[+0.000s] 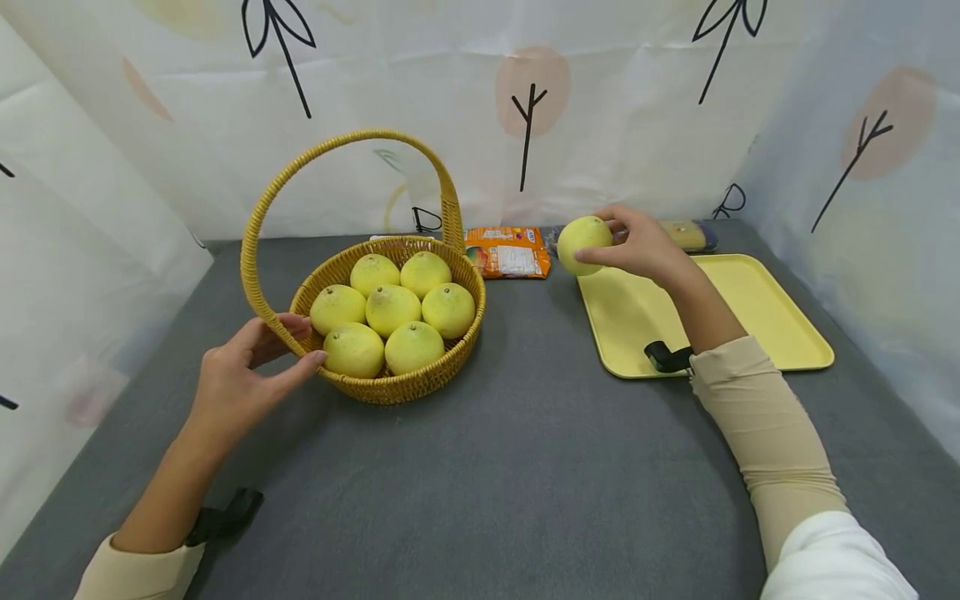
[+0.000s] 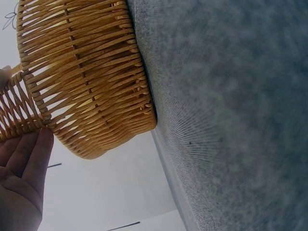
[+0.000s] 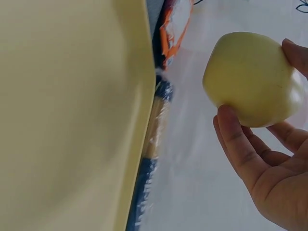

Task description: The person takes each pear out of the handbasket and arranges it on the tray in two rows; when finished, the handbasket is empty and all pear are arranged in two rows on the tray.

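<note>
A woven basket (image 1: 386,389) with a tall arched handle (image 1: 255,229) stands left of centre on the table. Several pale yellow grapefruits (image 1: 393,310) lie inside it. My left hand (image 1: 238,379) grips the basket at the foot of its handle, thumb on the near side and fingers behind; the left wrist view shows those fingers (image 2: 33,154) against the weave. My right hand (image 1: 637,246) holds one more grapefruit (image 1: 581,244) in the air, just over the far left corner of a yellow tray (image 1: 720,321). In the right wrist view, thumb and fingertips pinch this grapefruit (image 3: 250,79) from opposite sides.
An orange packet (image 1: 510,252) lies at the back of the grey table (image 1: 517,467), between basket and tray. Behind the tray is a clear-wrapped package (image 1: 686,236) with a dark blue end. Patterned white sheets (image 1: 450,83) enclose the back and sides.
</note>
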{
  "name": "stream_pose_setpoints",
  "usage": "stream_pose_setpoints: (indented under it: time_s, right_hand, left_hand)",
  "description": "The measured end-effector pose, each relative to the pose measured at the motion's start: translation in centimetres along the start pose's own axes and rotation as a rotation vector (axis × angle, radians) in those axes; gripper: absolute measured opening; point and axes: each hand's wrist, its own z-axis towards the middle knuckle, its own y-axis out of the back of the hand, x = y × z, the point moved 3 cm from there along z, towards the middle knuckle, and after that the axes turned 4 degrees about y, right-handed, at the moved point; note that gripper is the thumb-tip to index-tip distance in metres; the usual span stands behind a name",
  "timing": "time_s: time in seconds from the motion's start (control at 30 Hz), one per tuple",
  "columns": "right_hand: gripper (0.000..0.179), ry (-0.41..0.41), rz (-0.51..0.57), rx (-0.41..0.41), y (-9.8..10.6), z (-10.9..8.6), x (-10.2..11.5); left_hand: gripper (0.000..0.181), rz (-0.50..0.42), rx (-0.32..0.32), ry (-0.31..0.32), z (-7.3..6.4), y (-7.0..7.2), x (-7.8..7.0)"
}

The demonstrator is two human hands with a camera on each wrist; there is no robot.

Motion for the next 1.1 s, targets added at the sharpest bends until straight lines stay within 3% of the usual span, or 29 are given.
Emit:
stream_pose_setpoints:
  time_s: [0.6, 0.83, 1.1]
  right_hand:
    - [0.084, -0.160, -0.045, 0.101, 0.5, 0.5, -3.6]
    - [0.080, -0.176, -0.075, 0.103, 0.4, 0.8, -4.3]
    - [0.088, -0.163, -0.069, 0.113, 0.1, 0.9, -4.1]
  left_hand:
    - [0.053, 0.004, 0.005, 0.003, 0.0, 0.0, -0.1]
    - [0.053, 0.009, 0.007, 0.008, 0.0, 0.0, 0.0]
    - [0.052, 0.004, 0.008, 0.007, 0.0, 0.0, 0.1]
